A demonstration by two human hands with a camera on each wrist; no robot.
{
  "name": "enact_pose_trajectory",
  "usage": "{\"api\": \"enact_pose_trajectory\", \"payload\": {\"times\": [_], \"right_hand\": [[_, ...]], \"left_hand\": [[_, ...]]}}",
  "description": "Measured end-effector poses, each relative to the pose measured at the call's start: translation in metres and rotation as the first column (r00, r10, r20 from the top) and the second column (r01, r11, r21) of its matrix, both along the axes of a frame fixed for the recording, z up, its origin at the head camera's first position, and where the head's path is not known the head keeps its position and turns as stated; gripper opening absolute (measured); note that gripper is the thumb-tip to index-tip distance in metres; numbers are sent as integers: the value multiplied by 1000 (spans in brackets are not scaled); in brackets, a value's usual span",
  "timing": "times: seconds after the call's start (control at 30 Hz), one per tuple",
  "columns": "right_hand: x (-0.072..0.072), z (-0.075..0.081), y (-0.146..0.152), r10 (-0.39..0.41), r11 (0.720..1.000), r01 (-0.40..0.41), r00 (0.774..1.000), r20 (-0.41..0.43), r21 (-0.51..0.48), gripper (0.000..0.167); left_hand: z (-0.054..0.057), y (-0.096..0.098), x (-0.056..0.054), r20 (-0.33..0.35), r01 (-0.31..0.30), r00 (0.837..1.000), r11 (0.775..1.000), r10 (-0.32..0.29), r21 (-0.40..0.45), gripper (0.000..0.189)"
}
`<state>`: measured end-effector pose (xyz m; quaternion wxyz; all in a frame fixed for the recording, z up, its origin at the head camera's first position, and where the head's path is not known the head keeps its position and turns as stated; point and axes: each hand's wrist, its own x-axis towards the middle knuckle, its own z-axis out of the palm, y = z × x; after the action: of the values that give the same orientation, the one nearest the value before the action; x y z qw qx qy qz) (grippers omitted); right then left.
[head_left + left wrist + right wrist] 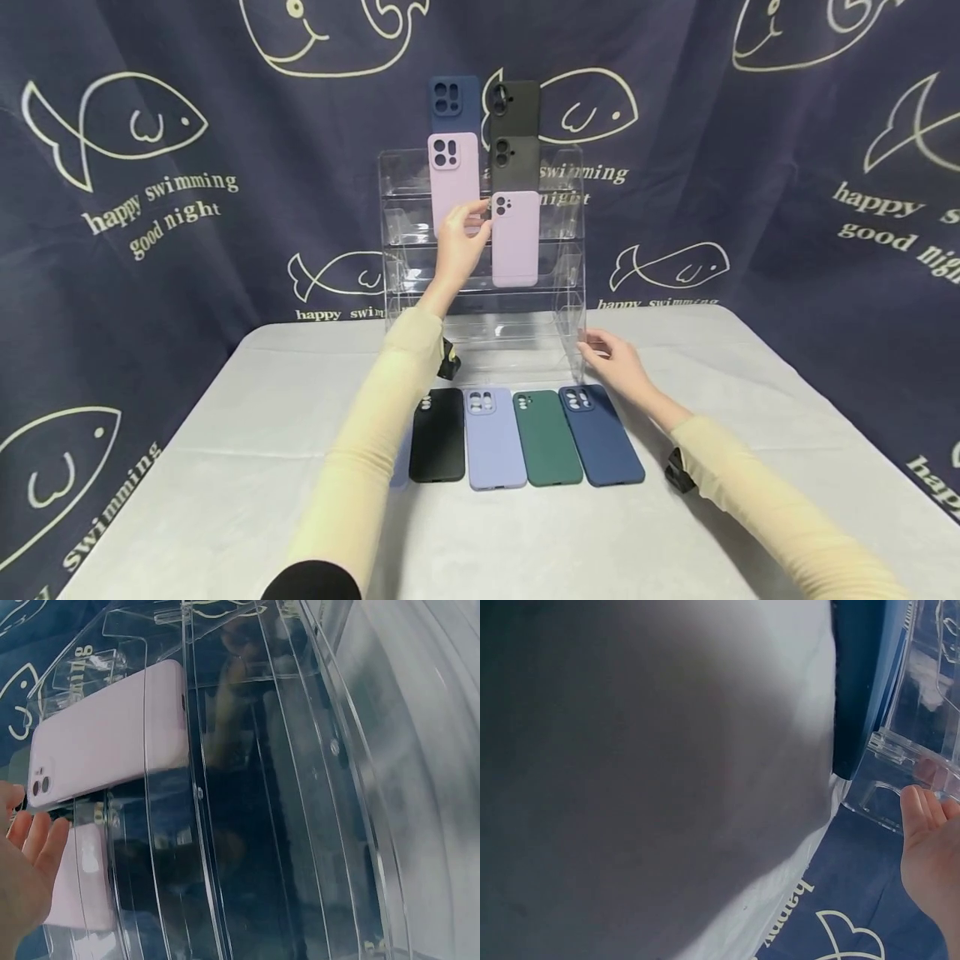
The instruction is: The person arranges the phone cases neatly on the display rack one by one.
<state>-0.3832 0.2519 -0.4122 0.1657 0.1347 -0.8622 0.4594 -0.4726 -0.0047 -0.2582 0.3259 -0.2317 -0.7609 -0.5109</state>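
The left hand point(459, 243), fingers parted, meets a pink phone case point(516, 246); the right hand point(618, 365), fingers together, touches a tiered rack point(495, 358).

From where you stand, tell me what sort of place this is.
Perhaps a makeshift indoor product-display setup: a white-clothed table, a clear tiered rack holding phone cases, and a navy fish-print curtain hung behind.

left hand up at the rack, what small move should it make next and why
Probably ease the left hand gently away from the lower pink case: its bottom end seems seated in the clear rack, and the hand is beside its upper left edge, not wrapped round it.
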Motion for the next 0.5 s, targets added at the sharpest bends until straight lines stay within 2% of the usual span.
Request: {"api": "enact_pose_trajectory", "payload": {"times": [0.5], "right_hand": [[-1,1,0,-2,1000,2,1000,-4,23,38]], "left_hand": [[-5,-24,20,57,57,997,995,-52,-80,27]]}}
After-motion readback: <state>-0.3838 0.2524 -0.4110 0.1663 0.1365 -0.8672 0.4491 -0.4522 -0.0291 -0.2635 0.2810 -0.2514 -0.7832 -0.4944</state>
